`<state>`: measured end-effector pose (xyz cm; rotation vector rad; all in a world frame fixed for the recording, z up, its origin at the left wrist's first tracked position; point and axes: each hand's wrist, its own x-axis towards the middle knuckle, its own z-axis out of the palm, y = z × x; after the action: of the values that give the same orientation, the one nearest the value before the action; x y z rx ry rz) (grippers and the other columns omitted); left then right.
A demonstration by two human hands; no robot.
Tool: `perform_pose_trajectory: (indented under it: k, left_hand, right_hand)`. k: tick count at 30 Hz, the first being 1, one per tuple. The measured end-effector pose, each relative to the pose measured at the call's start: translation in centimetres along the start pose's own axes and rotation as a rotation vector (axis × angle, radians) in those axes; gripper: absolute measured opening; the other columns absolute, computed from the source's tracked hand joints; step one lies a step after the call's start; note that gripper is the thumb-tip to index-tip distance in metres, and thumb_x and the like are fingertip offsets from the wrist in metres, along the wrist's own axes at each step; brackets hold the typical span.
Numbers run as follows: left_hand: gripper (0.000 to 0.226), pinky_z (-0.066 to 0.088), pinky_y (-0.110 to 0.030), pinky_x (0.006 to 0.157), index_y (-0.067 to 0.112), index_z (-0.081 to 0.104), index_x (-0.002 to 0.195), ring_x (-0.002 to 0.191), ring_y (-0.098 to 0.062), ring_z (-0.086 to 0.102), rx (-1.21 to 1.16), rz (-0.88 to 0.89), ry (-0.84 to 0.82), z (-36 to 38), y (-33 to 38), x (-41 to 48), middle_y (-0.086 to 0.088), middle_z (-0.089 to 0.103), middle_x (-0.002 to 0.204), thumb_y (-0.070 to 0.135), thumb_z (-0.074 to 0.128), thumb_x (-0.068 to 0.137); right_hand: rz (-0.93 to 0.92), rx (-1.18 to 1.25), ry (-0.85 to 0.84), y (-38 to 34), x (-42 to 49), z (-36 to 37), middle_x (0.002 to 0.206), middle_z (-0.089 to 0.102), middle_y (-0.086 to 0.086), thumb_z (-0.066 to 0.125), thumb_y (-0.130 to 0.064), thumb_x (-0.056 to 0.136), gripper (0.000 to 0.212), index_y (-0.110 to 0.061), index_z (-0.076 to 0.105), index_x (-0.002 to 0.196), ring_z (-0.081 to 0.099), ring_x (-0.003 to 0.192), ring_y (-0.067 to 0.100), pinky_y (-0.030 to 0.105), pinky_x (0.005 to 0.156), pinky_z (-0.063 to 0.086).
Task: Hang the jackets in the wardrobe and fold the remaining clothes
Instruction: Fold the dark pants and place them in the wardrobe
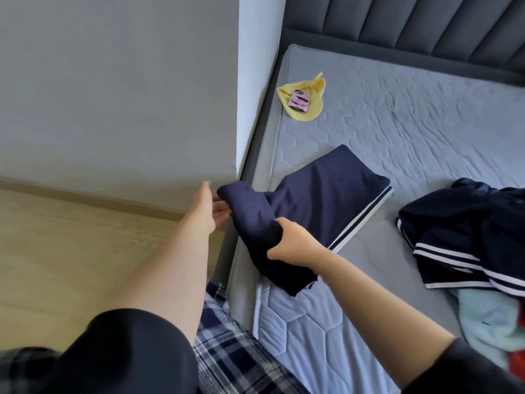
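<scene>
The right hand [295,243] clutches the navy garment [326,200] in its grip; the left hand [211,206] touches its end, grip unclear. Overhanging the mattress [426,123] edge, the loose fold could slide floorward.

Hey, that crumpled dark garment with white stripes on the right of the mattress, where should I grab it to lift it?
Probably pinch the striped garment by its white-striped hem, coming from the left across the bare mattress. That hem lies spread and exposed on that side. The rest is bunched, and its lower end overlaps a light blue cloth.
</scene>
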<state>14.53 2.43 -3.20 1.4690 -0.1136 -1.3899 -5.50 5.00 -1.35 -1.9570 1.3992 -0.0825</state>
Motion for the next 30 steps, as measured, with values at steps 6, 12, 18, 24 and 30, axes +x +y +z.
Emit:
perform_pose_trajectory:
  k: [6,12,18,24,30]
  left_hand:
    - [0.028,0.047,-0.03,0.062,0.008,0.054,0.108,0.064,-0.019,0.054,0.031,-0.018,0.131,-0.6,-0.5,-0.2,-0.008,0.057,0.076,0.022,0.031,0.101]
    - [0.041,0.05,-0.04,0.074,0.016,0.047,0.114,0.092,-0.026,0.061,0.342,-0.186,-0.146,0.6,-2.5,-0.9,-0.008,0.059,0.098,0.05,0.05,0.093]
    - [0.068,0.053,-0.041,0.075,0.013,0.034,0.139,0.103,-0.025,0.052,0.561,-0.089,-0.081,2.5,-4.8,-0.2,-0.008,0.048,0.131,0.04,0.067,0.085]
    - [0.073,0.053,-0.04,0.074,0.009,0.03,0.139,0.113,-0.031,0.055,0.615,-0.106,0.004,3.1,-5.8,0.0,-0.01,0.048,0.136,0.037,0.069,0.084]
    - [0.056,0.05,-0.041,0.087,0.014,0.05,0.128,0.106,-0.026,0.058,0.346,-0.237,-0.113,2.3,-5.9,0.4,-0.006,0.06,0.119,0.035,0.073,0.082]
  right_hand:
    - [-0.022,0.6,-0.284,0.9,2.6,-1.2,0.09,0.067,0.002,0.067,-0.018,0.061,0.034,-0.012,0.064,0.094,0.061,0.085,0.012,0.027,0.083,0.048]
    - [0.232,0.803,-0.179,8.0,5.1,-4.5,0.097,0.066,0.011,0.061,-0.006,0.08,0.025,-0.002,0.064,0.105,0.062,0.091,0.021,0.029,0.081,0.052]
    - [0.303,0.216,0.17,9.2,6.1,-5.1,0.11,0.062,-0.003,0.052,-0.065,0.081,0.061,-0.016,0.059,0.117,0.058,0.097,0.017,0.029,0.077,0.041]
    - [0.32,0.385,0.136,8.8,5.7,-1.4,0.106,0.067,0.001,0.065,-0.042,0.085,0.042,-0.011,0.061,0.112,0.061,0.091,0.017,0.028,0.075,0.045]
    - [0.346,0.722,-0.049,8.8,4.9,-1.4,0.093,0.075,-0.001,0.075,-0.046,0.076,0.039,-0.019,0.07,0.104,0.071,0.088,0.016,0.028,0.074,0.054]
